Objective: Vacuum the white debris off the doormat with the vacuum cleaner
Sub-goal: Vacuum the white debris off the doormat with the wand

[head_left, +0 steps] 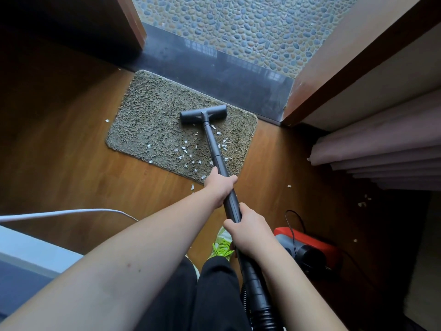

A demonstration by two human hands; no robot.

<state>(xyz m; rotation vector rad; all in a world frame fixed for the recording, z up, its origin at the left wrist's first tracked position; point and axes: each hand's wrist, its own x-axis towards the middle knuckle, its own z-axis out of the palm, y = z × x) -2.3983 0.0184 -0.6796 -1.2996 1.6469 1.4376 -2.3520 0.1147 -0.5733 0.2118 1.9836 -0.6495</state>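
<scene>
1. Two hands on one vacuum wand (216,151): our left hand (219,185) wraps it further down toward the doormat (148,130), our right hand (250,231) wraps it nearer us, just above the ribbed hose (257,292). Both sets of fingers are curled tight around the tube, pinching nothing else.
2. One floor head (203,114) sits flat on the doormat's far half, near the dark threshold (214,68).
3. White debris (185,151): roughly two dozen flakes on the doormat's near half, on both sides of the wand; exact count unclear. A few more lie off the doormat on the wood floor (59,139), left, near and right of it.
4. Handling, our judgement: the wand is rigid and light, and the two-hand spread gives good leverage. The doormat is shaggy, soft and loose on the floor, so it may bunch or slide under suction. The flakes look paper-light and could tangle in the pile.
5. One red canister (310,249) sits right of the doormat, near us.
</scene>
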